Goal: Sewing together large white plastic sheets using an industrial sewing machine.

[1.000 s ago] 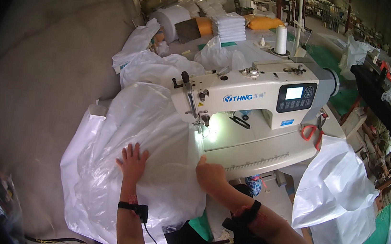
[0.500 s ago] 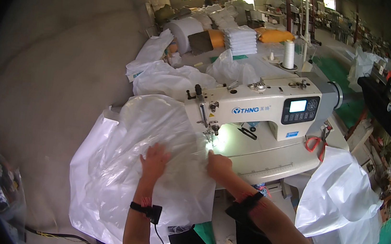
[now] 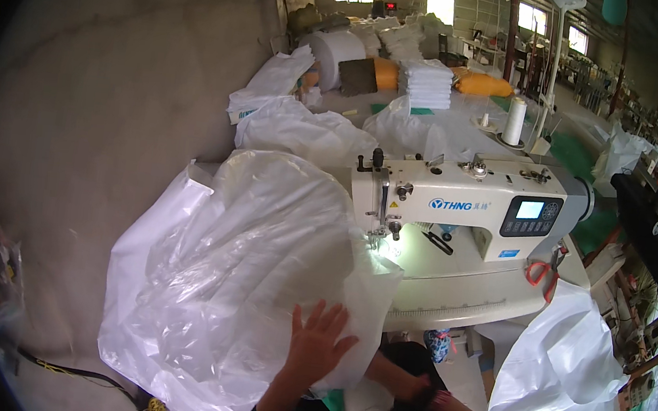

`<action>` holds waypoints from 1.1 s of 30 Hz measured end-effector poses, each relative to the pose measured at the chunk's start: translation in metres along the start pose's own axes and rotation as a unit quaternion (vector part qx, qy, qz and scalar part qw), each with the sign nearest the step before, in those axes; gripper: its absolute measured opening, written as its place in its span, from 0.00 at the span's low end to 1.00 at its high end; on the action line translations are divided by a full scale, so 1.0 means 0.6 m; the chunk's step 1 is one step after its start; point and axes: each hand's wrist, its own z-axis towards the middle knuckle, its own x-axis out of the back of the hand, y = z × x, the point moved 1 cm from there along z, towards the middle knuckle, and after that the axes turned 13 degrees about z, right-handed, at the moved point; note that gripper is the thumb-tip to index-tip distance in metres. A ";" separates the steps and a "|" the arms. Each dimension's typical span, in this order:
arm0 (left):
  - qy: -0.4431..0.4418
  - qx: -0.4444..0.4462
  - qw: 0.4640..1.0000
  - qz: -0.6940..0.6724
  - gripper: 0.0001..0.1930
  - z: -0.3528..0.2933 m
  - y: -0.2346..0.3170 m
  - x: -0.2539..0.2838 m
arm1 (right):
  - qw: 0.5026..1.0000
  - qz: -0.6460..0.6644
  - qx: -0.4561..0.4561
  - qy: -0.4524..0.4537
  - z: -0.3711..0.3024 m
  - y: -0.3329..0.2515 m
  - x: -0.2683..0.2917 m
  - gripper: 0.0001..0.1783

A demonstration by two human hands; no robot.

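A large translucent white plastic bag (image 3: 254,221) is spread in wrinkled folds over the left of the sewing table. Its right edge lies under the needle area of a white sewing machine (image 3: 460,196), whose lamp is lit. My left hand (image 3: 319,342) is spread against the bag's near right part, fingers apart, gripping nothing. Low beside the table's front edge, my right hand (image 3: 398,378) reaches left to the bag's lower right edge. Its fingers are hidden behind the plastic and my left hand, so their grip does not show.
Red-handled scissors (image 3: 541,277) and black thread snips (image 3: 437,242) lie on the machine table. A thread cone (image 3: 515,121) stands behind the machine. More white sheeting (image 3: 558,370) hangs at the right. Stacked white bags (image 3: 425,84) sit at the back.
My left hand has moved right and nearer across the bag. My right hand has dropped from beside the needle to below the table edge. The view has shifted, moving the machine right and down.
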 end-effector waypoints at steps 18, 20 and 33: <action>0.143 0.134 0.979 0.054 0.19 -0.044 -0.053 0.165 | 0.961 -0.189 -0.189 0.072 0.128 -0.041 -0.086 0.14; 0.091 0.125 0.988 0.010 0.19 -0.040 -0.042 0.150 | 0.956 -0.204 -0.197 0.077 0.138 -0.040 -0.081 0.14; 0.162 0.127 0.978 -0.020 0.16 -0.070 -0.083 0.163 | 0.928 -0.301 -0.206 0.075 0.216 -0.061 -0.040 0.15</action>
